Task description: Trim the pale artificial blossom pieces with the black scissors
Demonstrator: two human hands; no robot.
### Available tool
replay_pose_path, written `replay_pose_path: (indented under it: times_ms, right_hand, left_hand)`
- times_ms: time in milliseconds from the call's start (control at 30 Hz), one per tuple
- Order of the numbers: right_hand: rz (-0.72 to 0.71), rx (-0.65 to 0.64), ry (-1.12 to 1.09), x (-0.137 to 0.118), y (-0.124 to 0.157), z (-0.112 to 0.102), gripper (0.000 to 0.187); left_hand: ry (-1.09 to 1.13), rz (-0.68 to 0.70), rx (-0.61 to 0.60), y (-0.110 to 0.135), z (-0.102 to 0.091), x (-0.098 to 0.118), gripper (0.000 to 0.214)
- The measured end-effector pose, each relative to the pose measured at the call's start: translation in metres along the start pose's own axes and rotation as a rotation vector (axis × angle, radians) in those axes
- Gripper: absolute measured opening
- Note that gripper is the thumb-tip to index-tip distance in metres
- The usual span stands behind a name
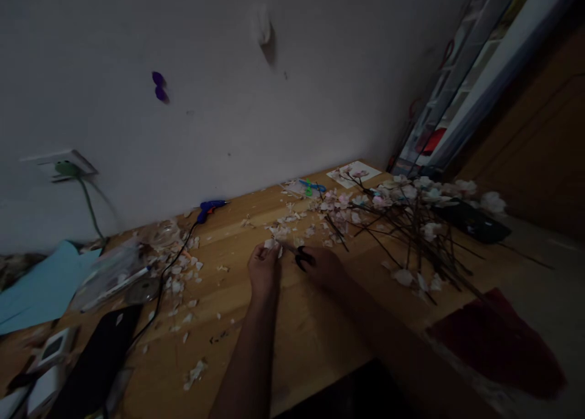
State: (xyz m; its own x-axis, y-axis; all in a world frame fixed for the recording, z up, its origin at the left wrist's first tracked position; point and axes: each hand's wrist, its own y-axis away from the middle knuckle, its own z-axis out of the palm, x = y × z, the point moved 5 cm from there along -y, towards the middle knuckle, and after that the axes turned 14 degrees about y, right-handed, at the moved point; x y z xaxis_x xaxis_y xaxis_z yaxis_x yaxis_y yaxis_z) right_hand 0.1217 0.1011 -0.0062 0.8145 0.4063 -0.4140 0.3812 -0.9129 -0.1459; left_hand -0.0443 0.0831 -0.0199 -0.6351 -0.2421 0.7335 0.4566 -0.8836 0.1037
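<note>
Centrally, a pale petal is pinched by the left hand, while black-handled scissors are gripped by the right hand over the wooden table.

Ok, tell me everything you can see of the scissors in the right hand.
The scissors are small, with black looped handles, plastic by the look. The right hand grips them, fingers through or around the loops; the dim light hides exactly how. The blades point left toward a pale petal piece pinched in the left hand. They look thin and light-coloured, but whether they are open or closed cannot be told. The scissors sit low over the wooden table; contact with it is unclear.
</note>
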Motion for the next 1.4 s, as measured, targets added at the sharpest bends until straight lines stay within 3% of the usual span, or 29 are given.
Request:
replay_pose_path:
  times_ms: [267,400,600,767,1067,1267,1400]
  right_hand:
    - [0.142,0.094,-0.344,0.017,-0.002,0.004,0.023]
    - [0.022,0.134,-0.118,0.004,0.0,0.0,0.02]
    - [-0.123,0.076,0.133,-0.015,0.004,-0.004,0.021]
    - [-0.122,0.057,0.142,-0.014,0.004,-0.004,0.016]
    - [-0.09,0.03,0.111,-0.011,0.003,-0.004,0.013]
    - [-0.04,0.007,0.097,-0.005,0.0,0.002,0.014]
    - [-0.014,0.007,0.106,-0.002,0.0,0.003,0.016]
  left_hand:
    - [0.139,-0.081,0.05,0.007,0.004,0.002,0.034]
    - [0.115,-0.012,0.105,0.006,0.0,0.001,0.038]
    - [0.094,0.101,0.095,0.008,0.002,-0.001,0.032]
    - [0.051,0.132,0.066,0.009,0.001,-0.004,0.028]
    - [0.181,0.035,-0.004,0.01,0.008,-0.007,0.026]
    - [0.222,-0.003,-0.008,0.009,0.012,-0.003,0.04]
    - [0.229,-0.028,0.0,0.009,0.011,0.0,0.036]
